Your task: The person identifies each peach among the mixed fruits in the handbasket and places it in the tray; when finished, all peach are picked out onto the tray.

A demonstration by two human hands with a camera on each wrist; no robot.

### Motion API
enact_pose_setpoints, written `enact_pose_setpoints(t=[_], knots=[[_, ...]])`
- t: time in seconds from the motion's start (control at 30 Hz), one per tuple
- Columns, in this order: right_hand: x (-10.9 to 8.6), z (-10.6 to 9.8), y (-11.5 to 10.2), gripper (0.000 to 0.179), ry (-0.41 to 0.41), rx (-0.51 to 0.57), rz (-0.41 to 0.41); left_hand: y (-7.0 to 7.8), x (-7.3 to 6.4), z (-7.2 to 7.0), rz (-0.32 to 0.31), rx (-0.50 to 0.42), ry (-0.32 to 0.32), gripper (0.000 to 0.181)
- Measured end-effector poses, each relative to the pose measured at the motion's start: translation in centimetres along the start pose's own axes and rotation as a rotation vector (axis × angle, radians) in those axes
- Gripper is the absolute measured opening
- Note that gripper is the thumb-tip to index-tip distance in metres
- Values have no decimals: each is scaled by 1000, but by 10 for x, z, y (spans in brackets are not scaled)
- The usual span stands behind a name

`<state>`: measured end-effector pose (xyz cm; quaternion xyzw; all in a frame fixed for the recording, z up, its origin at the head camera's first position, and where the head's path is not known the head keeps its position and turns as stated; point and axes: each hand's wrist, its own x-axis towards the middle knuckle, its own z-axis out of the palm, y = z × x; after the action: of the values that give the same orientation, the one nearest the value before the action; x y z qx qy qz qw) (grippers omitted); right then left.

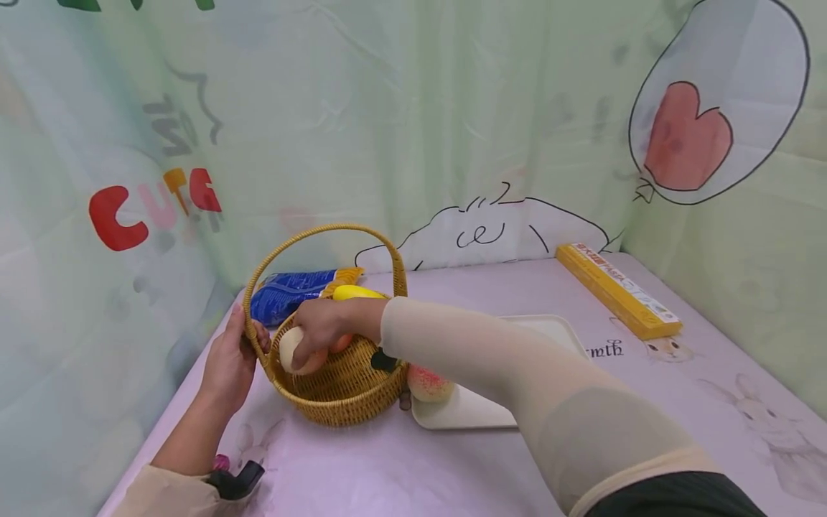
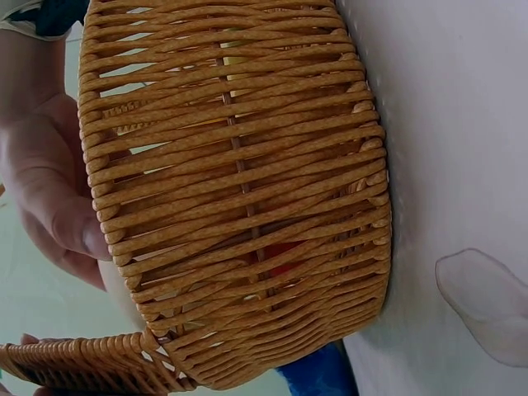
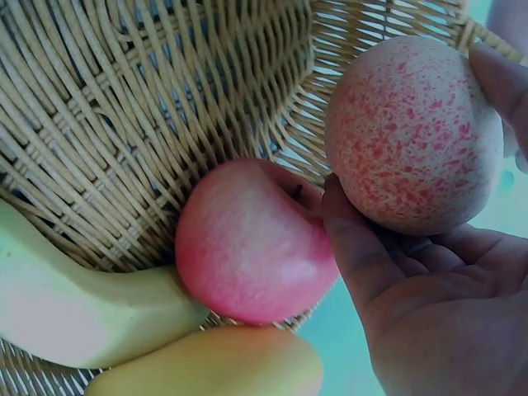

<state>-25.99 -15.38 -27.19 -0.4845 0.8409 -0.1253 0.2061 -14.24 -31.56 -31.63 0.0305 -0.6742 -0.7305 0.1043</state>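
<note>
A wicker basket (image 1: 352, 409) with a tall arched handle (image 1: 352, 227) stands on the table. My left hand (image 1: 229, 362) grips the base of the handle on the basket's left side. Inside the rim, my right hand (image 1: 321, 324) holds a round, red-speckled peach (image 3: 412, 136) between thumb and fingers. Beside that peach in the right wrist view are a pink-red apple (image 3: 247, 247), a pale banana (image 3: 99, 318) and a smooth yellow fruit (image 3: 219, 363) like a mango. In the left wrist view, the woven wall (image 2: 247, 165) hides most of the contents.
Right of the basket lies a white tray (image 1: 465, 413), partly covered by my right sleeve, with another peach (image 1: 429, 386) on its left end. A blue packet (image 1: 284, 296) sits behind the basket. Toward the back right is a long yellow box (image 1: 623, 298). Printed curtains (image 1: 452, 108) enclose the table.
</note>
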Motion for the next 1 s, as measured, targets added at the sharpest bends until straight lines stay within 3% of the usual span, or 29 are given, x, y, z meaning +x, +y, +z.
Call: enact_pose_setpoints(t=[0.2,0.6,1.0], knots=[[-5,-7,4,33,49,55,-4,-1,1,-1,23,-40,-7,49],[-19,-17,7,34,127,70,-26,1,0,1,-6,1,-3,50],[-44,-17,14,39,134,279,-37,0,-2,1,-5,-5,5,51]])
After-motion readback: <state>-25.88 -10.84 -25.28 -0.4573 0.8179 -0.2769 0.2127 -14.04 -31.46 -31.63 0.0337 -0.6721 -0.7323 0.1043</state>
